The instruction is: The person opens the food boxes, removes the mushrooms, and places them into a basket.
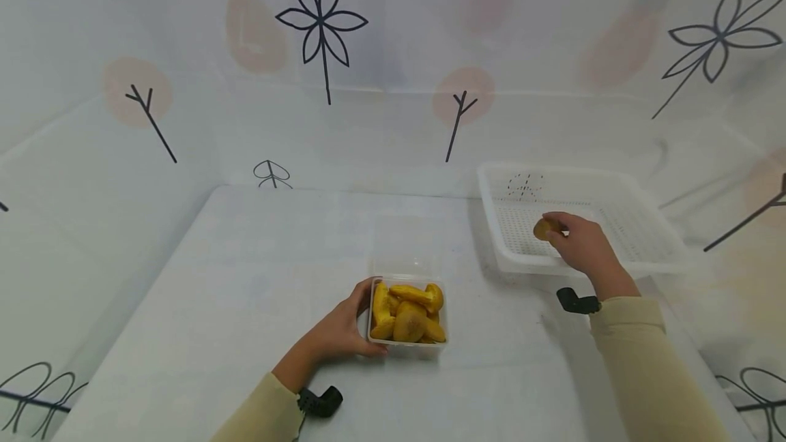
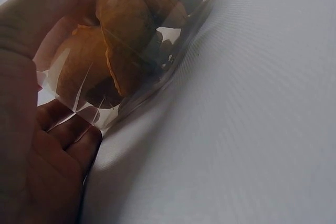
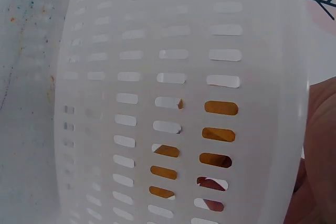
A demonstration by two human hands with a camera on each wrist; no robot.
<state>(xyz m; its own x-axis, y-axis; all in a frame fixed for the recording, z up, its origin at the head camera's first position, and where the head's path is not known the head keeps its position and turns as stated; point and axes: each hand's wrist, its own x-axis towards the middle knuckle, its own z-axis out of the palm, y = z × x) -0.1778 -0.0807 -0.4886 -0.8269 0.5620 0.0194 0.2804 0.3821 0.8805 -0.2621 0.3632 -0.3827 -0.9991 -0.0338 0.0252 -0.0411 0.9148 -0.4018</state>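
Head view: right grip [image 1: 577,244] pinched a mushroom [image 1: 543,229] over a perforated basket [image 1: 522,264] — slackening risked a drop — while left grip [image 1: 342,330] clasped a mushroom-filled punnet [image 1: 417,350], spillable if tilted.

Left hand [image 2: 23,129] comes in along the left edge, gripping a clear plastic container [image 2: 108,116] in the upper part of the view. Thumb side lies across the upper left, other fingers [image 2: 84,148] curled by the lower corner. Orange-brown pieces [image 2: 126,19] show through the clear wall, packed against each other; a big folded one sits mid-wall, darker toward its right side. Glare and dim light, so can't really count them. White surface [image 2: 236,129] fills the right and bottom, faintly ribbed; soft shadow [image 2: 131,166] beside the fingers.
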